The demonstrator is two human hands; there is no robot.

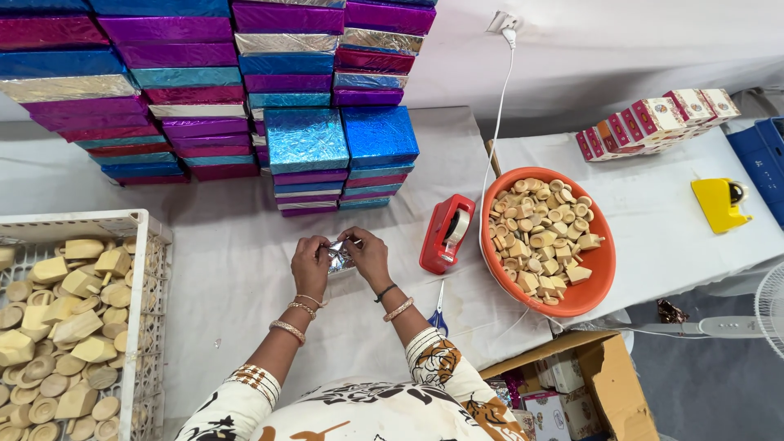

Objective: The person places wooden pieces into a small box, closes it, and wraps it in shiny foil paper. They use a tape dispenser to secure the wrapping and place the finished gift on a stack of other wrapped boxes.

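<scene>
At centre frame on the white table (pixel 245 253), my left hand (pixel 309 266) and right hand (pixel 369 256) both pinch the small silver foil-wrapped piece (pixel 338 258) between fingertips; in my judgement, folds should be pressed flat and tight before taping from the red dispenser (pixel 446 233).

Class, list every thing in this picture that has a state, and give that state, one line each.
Small silver foil packet: pinched between both hands.
Left hand: gripping the packet.
Right hand: gripping the packet.
Round orange plastic bowl: heaped with wooden pieces.
White plastic crate: filled with wooden pieces.
Brown cardboard box: open.
</scene>
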